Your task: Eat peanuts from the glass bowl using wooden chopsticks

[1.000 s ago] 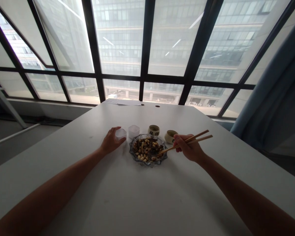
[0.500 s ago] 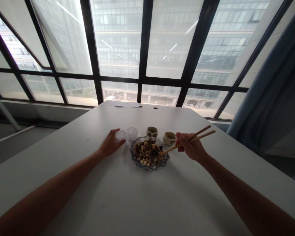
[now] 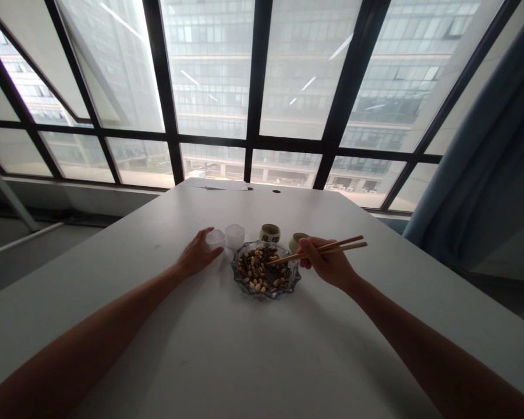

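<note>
1. Bracing the clear cup (image 3: 215, 240), at ten o'clock of the glass bowl (image 3: 265, 295), the left hand (image 3: 197, 253) curves thumb and fingers round its sides; a light hold should be enough to steady it
2. The right hand (image 3: 329, 265), at three o'clock, grips the chopsticks (image 3: 325, 249), whose tips sit close together over the bowl's middle; whether they pinch anything is too small to tell
3. Pale nuts (image 3: 258, 285) lie inside the bowl among darker pieces (image 3: 271, 252), many towards six o'clock; any pinch should land across a nut's middle, since its smooth sides probably slip
4. The knuckles should clear the ceramic cup (image 3: 295, 242) at one o'clock
</note>
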{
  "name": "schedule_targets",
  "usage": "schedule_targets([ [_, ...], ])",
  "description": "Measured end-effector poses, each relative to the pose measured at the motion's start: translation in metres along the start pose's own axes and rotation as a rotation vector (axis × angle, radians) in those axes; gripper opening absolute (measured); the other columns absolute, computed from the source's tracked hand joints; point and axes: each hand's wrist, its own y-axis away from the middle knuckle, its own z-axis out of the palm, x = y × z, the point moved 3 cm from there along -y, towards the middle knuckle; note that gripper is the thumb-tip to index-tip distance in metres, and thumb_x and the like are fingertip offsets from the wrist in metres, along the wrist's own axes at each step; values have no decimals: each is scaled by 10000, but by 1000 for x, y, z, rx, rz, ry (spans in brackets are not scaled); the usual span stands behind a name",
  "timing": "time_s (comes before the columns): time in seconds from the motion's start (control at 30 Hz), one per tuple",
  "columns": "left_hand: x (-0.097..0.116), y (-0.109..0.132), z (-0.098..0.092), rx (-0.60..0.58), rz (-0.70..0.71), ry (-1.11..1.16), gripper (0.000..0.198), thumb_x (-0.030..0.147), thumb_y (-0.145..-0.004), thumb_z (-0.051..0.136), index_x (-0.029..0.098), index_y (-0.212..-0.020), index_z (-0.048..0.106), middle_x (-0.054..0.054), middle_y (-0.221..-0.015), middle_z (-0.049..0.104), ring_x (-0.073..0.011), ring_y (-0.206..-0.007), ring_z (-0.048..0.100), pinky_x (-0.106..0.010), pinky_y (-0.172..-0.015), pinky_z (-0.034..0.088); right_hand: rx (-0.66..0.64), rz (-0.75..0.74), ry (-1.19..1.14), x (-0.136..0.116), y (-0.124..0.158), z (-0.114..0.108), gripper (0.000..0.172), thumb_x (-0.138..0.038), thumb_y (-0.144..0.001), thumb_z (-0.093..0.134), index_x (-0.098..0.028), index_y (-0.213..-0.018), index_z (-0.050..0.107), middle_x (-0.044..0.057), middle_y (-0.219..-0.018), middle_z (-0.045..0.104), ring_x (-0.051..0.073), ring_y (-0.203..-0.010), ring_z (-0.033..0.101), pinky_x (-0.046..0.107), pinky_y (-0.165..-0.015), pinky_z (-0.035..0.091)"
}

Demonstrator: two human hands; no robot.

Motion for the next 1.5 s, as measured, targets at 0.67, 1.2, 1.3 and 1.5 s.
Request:
schedule_targets([
  [0.67, 4, 0, -3, -20, -35, -30, 637, 523, -819, 631, 237, -1358, 448, -114, -1158, 688, -302, -1007, 674, -464, -903, 511, -100, -5, 61, 1, 1, 3, 463, -547, -928, 589, -188, -643, 653, 41, -555, 672, 146, -470, 605, 255, -436, 483],
  [1.2, -1, 0, -2, 46, -99, -101, 779, 620, -730, 693, 157, -1323, 487, -192, -1276, 555, -399, -1211, 522, -565, -1018, 431, -80, -14, 84, -10, 1, 1, 542, -609, -948, 504, -187, -636, 635, 43, -516, 641, 143, -432, 584, 246, -403, 448],
  [1.3, -2, 0, -2, 55, -62, -71, 747, 618, -745, 689, 160, -1305, 499, -170, -1228, 575, -350, -1157, 575, -491, -991, 488, -47, -78, 182, -15, 2, -2, 520, -560, -964, 506, -198, -609, 616, 44, -531, 646, 149, -458, 591, 256, -438, 448],
  [1.5, 7, 0, -7, 19, -120, -100, 701, 590, -760, 694, 187, -1301, 501, -136, -1233, 599, -303, -1090, 621, -430, -929, 527, -73, -140, 207, -15, 3, 1, 495, -487, -984, 500, -203, -588, 592, 38, -519, 620, 142, -459, 569, 258, -460, 428],
])
